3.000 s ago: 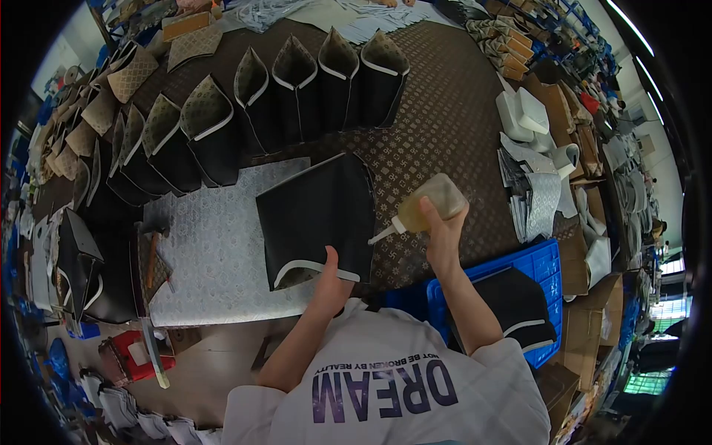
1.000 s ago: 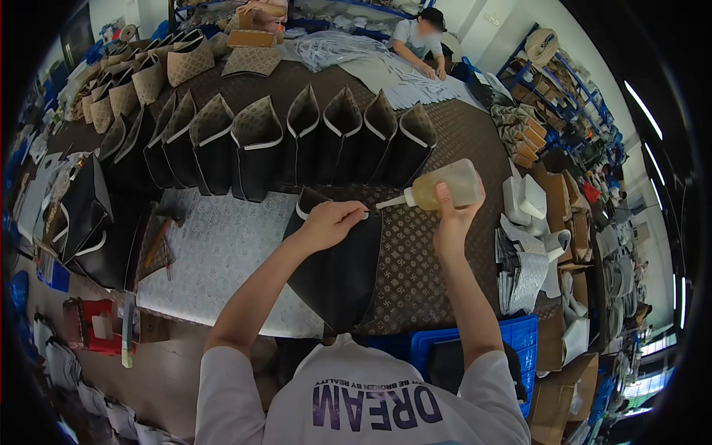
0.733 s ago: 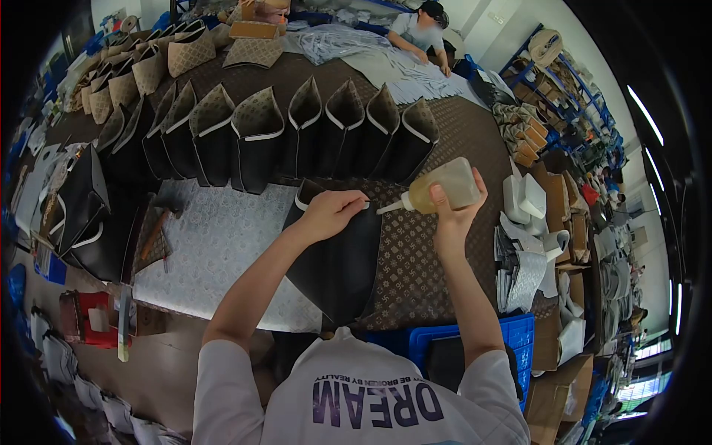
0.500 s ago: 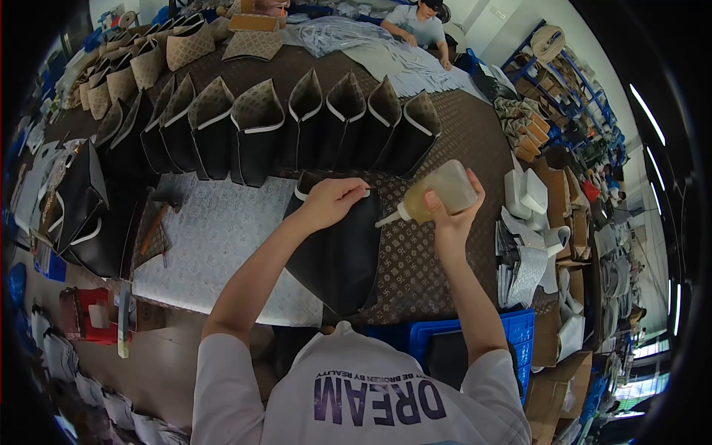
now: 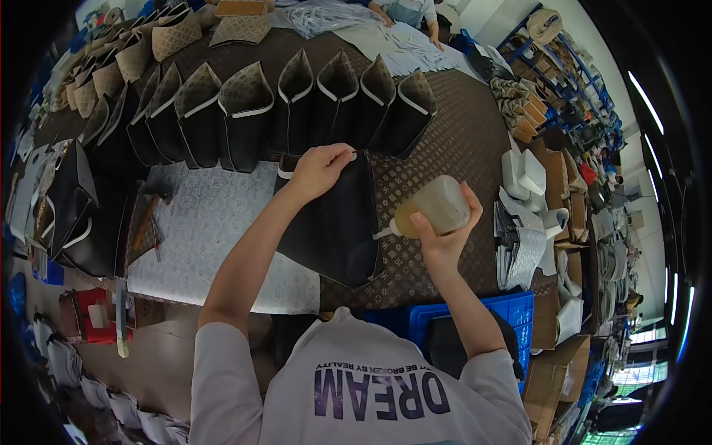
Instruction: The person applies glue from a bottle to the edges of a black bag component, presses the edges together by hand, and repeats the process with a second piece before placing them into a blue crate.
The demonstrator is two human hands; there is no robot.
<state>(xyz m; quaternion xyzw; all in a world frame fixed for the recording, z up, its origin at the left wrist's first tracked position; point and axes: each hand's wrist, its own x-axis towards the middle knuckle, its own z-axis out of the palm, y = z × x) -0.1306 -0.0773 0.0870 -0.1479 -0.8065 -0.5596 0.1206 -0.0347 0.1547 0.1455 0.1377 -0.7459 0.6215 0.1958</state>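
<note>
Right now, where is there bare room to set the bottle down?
Two patches look bare: the patterned sheet between the hammer and the left forearm, and the brown tabletop between the bottle and the white containers. It is crowded where the black bags stand in a row, and along the right edge, with the grey stacks.

Co-worker [image 5: 409, 12] partly beyond top edge

Bottle [image 5: 434, 209] right of bag [image 5: 330, 233], bag row [image 5: 251, 137] behind
</note>
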